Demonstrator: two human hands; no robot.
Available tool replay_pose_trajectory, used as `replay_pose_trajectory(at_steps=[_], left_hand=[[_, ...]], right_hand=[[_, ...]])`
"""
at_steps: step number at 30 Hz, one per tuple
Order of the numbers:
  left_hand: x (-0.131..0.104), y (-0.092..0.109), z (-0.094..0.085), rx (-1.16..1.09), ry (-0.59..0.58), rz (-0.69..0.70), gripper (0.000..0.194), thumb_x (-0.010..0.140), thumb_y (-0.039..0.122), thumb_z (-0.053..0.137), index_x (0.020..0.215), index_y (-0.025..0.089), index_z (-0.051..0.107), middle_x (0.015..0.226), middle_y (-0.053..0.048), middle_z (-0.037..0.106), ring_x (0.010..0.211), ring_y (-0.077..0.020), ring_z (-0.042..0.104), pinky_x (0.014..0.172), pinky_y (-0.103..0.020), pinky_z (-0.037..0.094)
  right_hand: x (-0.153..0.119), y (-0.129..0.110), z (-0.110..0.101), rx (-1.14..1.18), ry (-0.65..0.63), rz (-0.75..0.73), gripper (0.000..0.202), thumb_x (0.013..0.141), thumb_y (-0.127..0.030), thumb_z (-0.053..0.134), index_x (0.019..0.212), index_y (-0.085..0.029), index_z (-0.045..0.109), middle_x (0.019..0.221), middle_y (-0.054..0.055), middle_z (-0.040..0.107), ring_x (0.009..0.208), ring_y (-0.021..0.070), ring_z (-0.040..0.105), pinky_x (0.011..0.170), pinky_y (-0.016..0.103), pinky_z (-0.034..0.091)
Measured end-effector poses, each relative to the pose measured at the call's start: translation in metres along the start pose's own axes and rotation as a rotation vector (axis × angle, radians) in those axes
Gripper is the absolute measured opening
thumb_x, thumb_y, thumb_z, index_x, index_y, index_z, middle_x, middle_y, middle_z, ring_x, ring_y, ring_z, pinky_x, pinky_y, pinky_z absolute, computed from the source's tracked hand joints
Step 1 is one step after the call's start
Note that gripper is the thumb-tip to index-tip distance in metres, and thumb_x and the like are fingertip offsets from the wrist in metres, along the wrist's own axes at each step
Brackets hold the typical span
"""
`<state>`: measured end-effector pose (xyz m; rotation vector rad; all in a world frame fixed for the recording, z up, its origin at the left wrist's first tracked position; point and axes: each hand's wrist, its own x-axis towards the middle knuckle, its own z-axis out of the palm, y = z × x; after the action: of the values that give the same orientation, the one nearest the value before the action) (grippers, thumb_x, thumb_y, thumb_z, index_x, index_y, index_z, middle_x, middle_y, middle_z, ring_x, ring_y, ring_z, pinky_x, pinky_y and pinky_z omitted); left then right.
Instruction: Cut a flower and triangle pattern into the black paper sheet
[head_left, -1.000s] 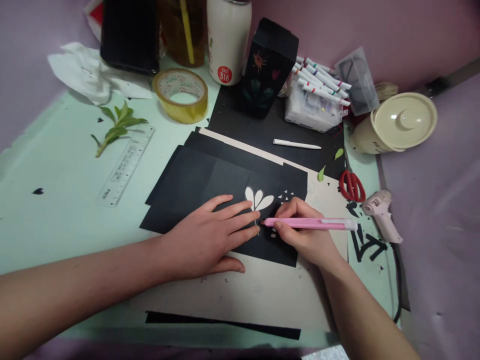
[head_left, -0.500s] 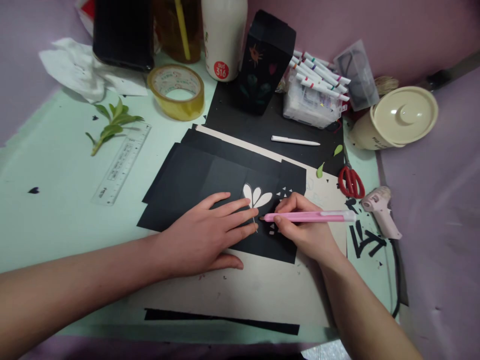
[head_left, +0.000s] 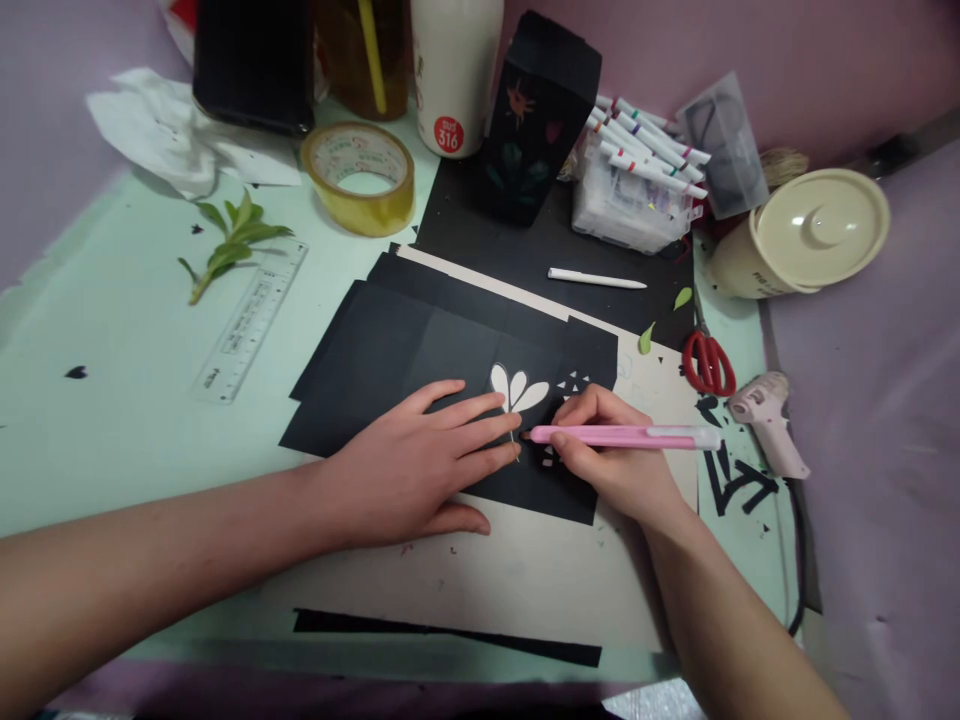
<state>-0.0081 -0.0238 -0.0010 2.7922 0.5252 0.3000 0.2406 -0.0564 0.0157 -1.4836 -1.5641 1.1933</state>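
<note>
Five fingers of the left hand are lying spread on black paper. The right hand is pinching a slim pink tool near white petal shapes.

Black phone-looking slab in the upper left gets chopped off by the top edge; same deal for the brown container and the white bottle at top centre; left forearm runs out at the left edge; left hand covers part of the black paper; some fingers of the right hand are tucked out of sight; can't tell if the pink pen touches down, tip's too tiny; ruler print's unreadable; cream pot lettering's a blur
</note>
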Motion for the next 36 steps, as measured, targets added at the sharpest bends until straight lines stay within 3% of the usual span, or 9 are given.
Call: replay_pose_trajectory(at_steps=[20,36], left_hand=[[-0.0005,-0.0002,0.0002,-0.013,-0.001,-0.002,0.059,0.094,0.06,0.054,0.139,0.022,0.052,0.152,-0.004,0.048,0.143,-0.0265,0.037,0.121,-0.044,0.011],[0.0007,-0.0009,0.0,0.011,-0.011,-0.004,0.06,0.091,0.061,0.058,0.138,0.023,0.053,0.149,-0.006,0.051,0.142,-0.0272,0.039,0.117,-0.044,0.02]], right_hand=[[0.0015,-0.0001,0.0004,-0.007,0.027,-0.002,0.018,0.084,-0.019,0.068,0.073,-0.021,0.054,0.072,-0.001,0.066,0.066,0.0135,0.061,0.059,0.026,0.045],[0.0019,-0.0006,0.0028,-0.078,0.081,0.001,0.017,0.082,-0.02,0.066,0.071,-0.021,0.053,0.068,-0.002,0.063,0.063,0.0139,0.058,0.057,0.027,0.044]])
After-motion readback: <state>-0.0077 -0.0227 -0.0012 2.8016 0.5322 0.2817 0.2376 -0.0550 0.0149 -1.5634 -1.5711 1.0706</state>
